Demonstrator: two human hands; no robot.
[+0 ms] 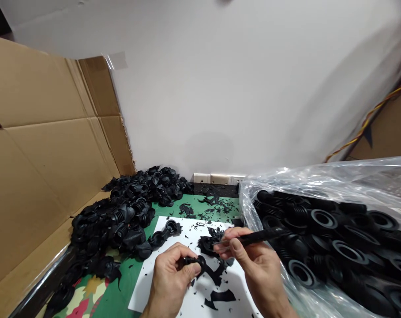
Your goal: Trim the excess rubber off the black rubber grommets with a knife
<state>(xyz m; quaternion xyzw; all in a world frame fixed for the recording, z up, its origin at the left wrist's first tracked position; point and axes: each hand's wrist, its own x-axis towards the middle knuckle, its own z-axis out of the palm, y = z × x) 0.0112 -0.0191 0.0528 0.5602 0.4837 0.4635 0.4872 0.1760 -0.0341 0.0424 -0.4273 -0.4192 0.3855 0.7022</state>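
Observation:
My left hand (172,278) pinches a small, round black rubber part (199,265) between thumb and fingers, above a white sheet (144,282). To its right, my right hand (256,265) grips a slim black-handled craft knife (263,236), its handle pointing up to the right. The thin, pale blade end is toward the rubber part and partly hidden by my fingers. Beneath my hands, cut black rubber scraps (222,295) and small shavings lie on the sheet. More black rubber pieces (160,238) lie at its upper left edge.
Black ribbed rubber pieces are heaped (121,221) on the left, against a cardboard wall (48,145). At right, a clear plastic bag (253,194) holds many black rubber bellows (322,218). Behind the green tabletop (174,210), wall sockets (220,179) sit low on the white wall.

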